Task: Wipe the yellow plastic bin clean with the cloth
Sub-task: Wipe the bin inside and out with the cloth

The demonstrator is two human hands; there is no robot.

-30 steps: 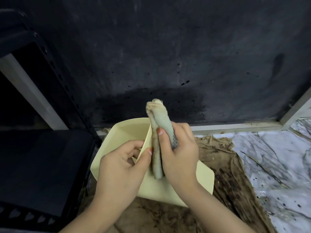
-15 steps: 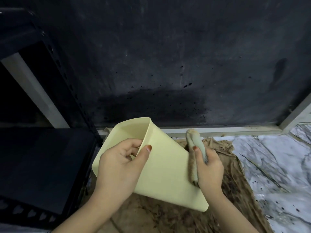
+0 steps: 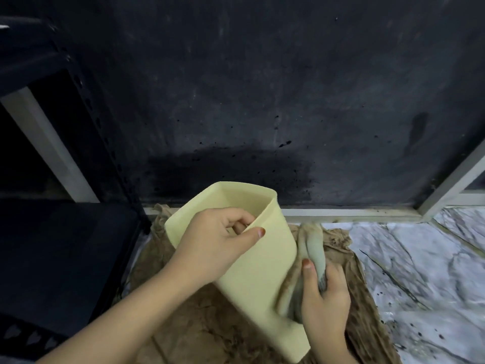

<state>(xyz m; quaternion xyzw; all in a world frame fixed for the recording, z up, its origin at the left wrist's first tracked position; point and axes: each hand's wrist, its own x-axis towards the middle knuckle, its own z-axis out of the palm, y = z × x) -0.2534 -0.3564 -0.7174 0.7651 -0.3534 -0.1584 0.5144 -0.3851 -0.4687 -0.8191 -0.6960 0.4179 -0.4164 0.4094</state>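
2 hands clamped: left [image 3: 212,245] gripping yellow bin [image 3: 262,271] rim, right [image 3: 324,298] round rolled cloth [image 3: 309,261] against its side.

Your left hand [image 3: 212,248] comes in from the lower left, its bare forearm running up on a diagonal. Its grip is a pinch: the fingers curl inward over an edge and out of sight, while the thumb lies flat and nearly straight on the outer side, nail facing you. The knuckles are bent and the back of the hand is turned toward you. Your right hand [image 3: 324,298] rises from the bottom edge, wrist almost straight, just right of the left. Its fingers wrap round what it holds, the thumb pointing up along the front. Your two hands are near each other but do not touch.
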